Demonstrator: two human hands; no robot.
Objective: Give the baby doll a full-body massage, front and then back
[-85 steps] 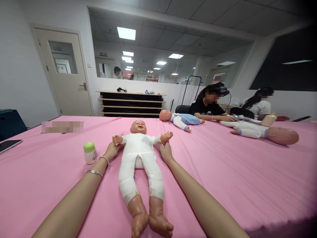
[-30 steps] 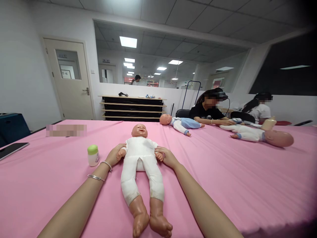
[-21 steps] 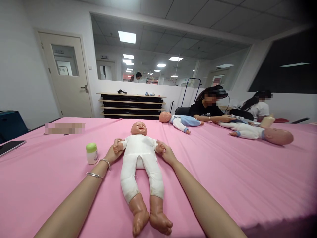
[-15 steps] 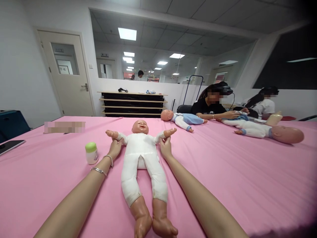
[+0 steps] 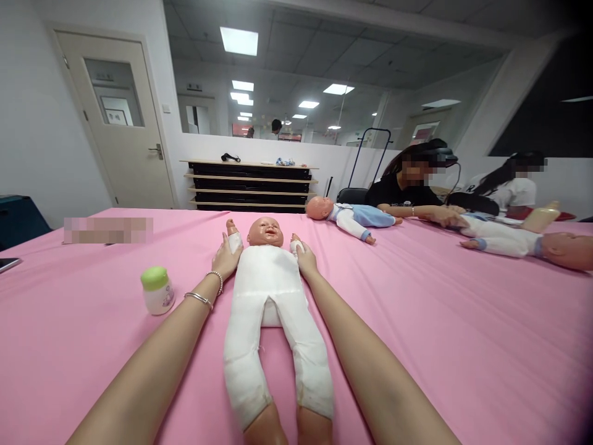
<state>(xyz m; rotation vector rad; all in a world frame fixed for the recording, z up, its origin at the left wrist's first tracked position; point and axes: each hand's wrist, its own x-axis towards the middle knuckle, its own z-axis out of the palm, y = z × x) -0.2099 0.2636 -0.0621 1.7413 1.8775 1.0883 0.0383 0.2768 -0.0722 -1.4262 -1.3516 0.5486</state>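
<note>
A baby doll (image 5: 271,290) in a white suit lies on its back on the pink table (image 5: 440,321), head away from me. My left hand (image 5: 225,259) grips the doll's arm on the left side, raised beside its head. My right hand (image 5: 303,258) grips the arm on the right side, likewise lifted up by the head. Both hands are closed round the doll's wrists. A bracelet and a bangle sit on my left wrist.
A small white bottle with a green cap (image 5: 157,290) stands left of my left forearm. Two other dolls (image 5: 352,217) (image 5: 523,242) lie at the far right, where two seated people handle them. A dark tablet (image 5: 8,264) lies at the left edge. A shelf (image 5: 250,185) and door stand behind.
The doll's arms went from pressed against its sides, out to a spread, then up beside its head, both held by my hands. The view has moved closer to the doll.
</note>
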